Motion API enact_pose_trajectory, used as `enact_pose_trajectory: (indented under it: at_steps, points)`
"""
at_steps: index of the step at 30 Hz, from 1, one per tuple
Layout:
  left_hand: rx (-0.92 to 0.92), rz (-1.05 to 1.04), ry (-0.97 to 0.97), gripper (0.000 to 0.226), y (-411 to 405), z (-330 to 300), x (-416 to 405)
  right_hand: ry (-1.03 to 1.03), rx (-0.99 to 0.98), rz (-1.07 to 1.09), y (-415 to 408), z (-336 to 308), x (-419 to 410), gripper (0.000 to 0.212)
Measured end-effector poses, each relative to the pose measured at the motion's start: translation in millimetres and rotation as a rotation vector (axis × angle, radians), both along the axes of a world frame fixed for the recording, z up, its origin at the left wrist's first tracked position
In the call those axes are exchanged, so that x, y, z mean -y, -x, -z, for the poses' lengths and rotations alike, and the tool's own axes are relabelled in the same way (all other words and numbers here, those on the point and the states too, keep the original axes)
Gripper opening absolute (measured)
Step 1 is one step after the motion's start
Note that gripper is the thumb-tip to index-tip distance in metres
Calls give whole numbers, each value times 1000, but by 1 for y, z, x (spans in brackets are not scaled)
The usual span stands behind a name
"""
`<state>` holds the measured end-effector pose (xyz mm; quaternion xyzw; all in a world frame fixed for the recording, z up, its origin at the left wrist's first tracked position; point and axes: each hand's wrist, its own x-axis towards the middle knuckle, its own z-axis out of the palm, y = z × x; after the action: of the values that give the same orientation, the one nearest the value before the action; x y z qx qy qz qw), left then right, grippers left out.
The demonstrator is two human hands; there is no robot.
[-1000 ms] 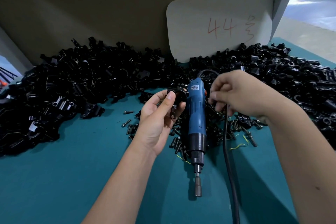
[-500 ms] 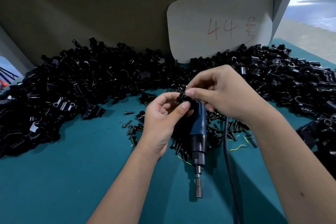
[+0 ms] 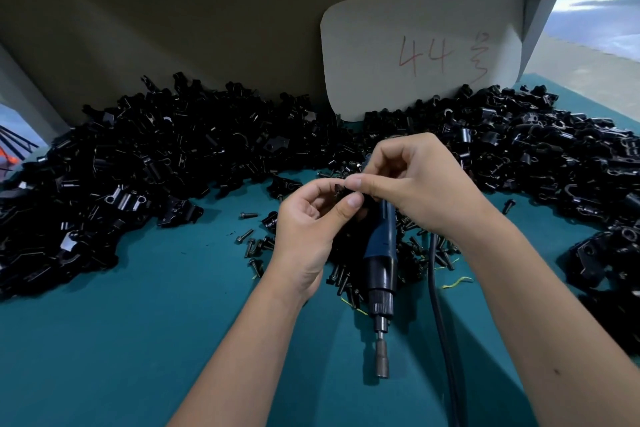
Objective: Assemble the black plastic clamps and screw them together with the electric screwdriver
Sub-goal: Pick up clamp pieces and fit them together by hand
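Observation:
My left hand [image 3: 311, 222] grips a small black plastic clamp [image 3: 341, 191] between thumb and fingers above the table's middle. My right hand [image 3: 415, 184] pinches the same clamp from the right with thumb and forefinger; most of the piece is hidden by the fingers. The blue electric screwdriver [image 3: 381, 253] lies on the teal table [image 3: 138, 340] under my hands, its bit [image 3: 382, 360] pointing toward me, its black cable [image 3: 438, 305] running along its right side. Neither hand touches it.
Big heaps of black clamp parts spread across the back left [image 3: 138, 163] and right [image 3: 554, 149]. Loose black screws [image 3: 249, 239] lie scattered around the screwdriver. A grey card marked 44 [image 3: 419, 52] leans on the back wall. More parts sit at the right edge [image 3: 602, 260].
My right hand came off the screwdriver's top and moved left to meet my left hand at the clamp. Both hands now hold the piece together.

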<state>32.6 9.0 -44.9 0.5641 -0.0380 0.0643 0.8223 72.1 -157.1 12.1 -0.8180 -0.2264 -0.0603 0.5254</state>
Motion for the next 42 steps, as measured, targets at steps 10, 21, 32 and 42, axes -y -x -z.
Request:
enact_pose_trajectory:
  at_steps: [10, 21, 32, 42]
  points:
    - [-93, -12, 271, 56, -3, -5, -4, 74, -142, 82, -2, 6, -5, 28]
    - [-115, -2, 289, 59, -3, -6, -7, 158, 5, -45, -3, 9, -1, 13]
    - [-101, 99, 211, 26, -3, -3, -8, 103, 53, -41, -7, 11, 3, 13]
    - [-116, 61, 203, 54, 0, -8, -4, 160, 67, -43, -5, 4, 7, 13]
